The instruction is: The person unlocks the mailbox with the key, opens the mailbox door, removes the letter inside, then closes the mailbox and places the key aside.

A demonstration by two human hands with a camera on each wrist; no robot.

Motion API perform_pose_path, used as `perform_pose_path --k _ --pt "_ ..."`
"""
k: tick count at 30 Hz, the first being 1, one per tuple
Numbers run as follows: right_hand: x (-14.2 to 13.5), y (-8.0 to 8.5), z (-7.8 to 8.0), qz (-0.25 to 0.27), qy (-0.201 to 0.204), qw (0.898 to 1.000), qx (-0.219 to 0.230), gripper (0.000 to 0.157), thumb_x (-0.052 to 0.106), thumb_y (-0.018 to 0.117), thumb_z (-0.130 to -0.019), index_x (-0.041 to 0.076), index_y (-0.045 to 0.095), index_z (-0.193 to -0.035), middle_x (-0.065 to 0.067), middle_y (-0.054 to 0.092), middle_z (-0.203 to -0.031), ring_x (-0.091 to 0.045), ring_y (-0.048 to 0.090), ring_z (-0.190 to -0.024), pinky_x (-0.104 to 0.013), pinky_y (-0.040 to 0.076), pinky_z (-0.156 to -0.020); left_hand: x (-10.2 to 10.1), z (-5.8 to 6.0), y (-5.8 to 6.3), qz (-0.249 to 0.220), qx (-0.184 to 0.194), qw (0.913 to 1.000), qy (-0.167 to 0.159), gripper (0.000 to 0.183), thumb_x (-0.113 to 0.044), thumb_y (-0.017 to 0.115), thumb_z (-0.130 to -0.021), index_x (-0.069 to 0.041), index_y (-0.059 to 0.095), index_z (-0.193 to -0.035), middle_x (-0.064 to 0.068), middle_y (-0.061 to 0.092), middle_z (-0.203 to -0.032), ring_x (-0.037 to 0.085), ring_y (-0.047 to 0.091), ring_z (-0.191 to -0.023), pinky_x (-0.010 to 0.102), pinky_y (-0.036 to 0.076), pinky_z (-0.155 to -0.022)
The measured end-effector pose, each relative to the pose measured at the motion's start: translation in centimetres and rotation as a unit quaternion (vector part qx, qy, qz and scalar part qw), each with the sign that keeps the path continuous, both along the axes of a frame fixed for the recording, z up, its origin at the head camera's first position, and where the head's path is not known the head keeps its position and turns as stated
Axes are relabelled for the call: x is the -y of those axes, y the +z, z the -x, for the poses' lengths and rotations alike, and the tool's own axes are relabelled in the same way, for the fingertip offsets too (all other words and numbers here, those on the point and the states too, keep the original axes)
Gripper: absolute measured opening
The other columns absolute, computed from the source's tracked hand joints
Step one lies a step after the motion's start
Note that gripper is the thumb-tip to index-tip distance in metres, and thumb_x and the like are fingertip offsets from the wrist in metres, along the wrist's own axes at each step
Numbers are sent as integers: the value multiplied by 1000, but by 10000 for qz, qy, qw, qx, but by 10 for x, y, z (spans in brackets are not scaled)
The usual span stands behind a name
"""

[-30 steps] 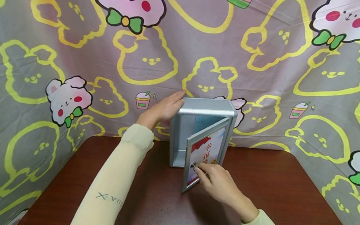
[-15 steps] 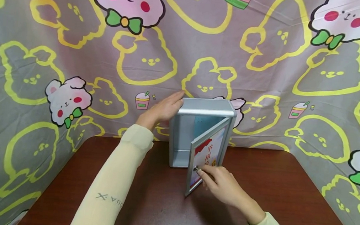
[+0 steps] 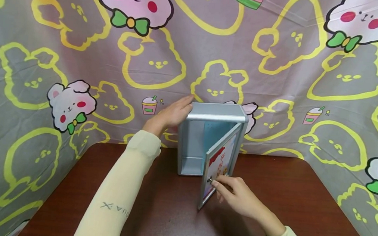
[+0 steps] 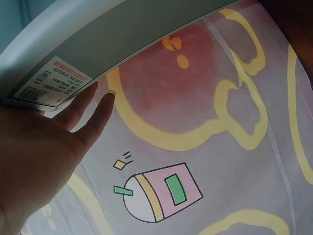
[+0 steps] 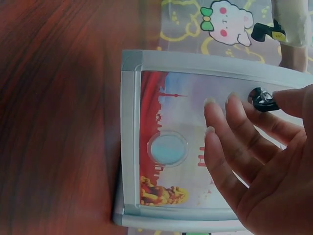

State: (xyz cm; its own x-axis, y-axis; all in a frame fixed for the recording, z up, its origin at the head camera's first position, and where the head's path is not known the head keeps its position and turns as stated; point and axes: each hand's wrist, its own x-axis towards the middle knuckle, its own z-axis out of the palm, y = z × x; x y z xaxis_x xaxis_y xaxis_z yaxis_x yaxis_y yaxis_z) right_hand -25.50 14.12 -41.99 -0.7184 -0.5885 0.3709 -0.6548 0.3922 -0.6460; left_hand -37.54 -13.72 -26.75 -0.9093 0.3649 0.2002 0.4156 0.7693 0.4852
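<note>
A curtained booth: cartoon cloth (image 3: 195,47) hangs around a brown table (image 3: 319,212).

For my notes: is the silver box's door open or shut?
Open: the door angles outward from the box, leaving its inside visible.

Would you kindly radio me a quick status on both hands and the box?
Left hand resting against box's upper left corner. Right hand pinching key at door. Door partly open. No obstacle visible in its swing.
</note>
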Motion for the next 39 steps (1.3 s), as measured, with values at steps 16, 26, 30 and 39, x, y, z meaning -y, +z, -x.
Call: perform_pose_path --k 16,26,30,39 --pt "-19 -1 -1 391 353 9976 440 20 16 55 -108 20 69 -94 -3 68 -72 -18 67 -62 -33 57 -59 0 4 0 14 -38 10000 38 61 -38 23 -109 -15 18 -165 0 14 -172 19 10 -158 36 10 -128" --pt "-32 -3 -4 458 439 9960 631 20 15 52 -108 18 69 -98 -3 69 -73 -22 67 -62 -31 58 -57 -1 3 0 -37 -26 10000 2 61 -37 24 -109 -14 19 -165 1 14 -172 19 9 -158 36 10 -128" --pt "-35 -6 -5 469 460 9960 602 20 14 51 -109 19 69 -99 -3 68 -72 -24 67 -62 -31 57 -56 0 3 -1 -39 -95 9999 -11 60 -36 24 -109 -11 19 -165 3 16 -172 21 11 -158 36 10 -128" --pt "-48 -7 -8 309 266 9942 996 22 22 50 -110 19 69 -100 -8 68 -76 -27 67 -67 -36 60 -62 -1 3 -1 -46 -51 10000 -6 60 -36 24 -110 -12 19 -165 2 15 -172 20 10 -158 35 9 -128"
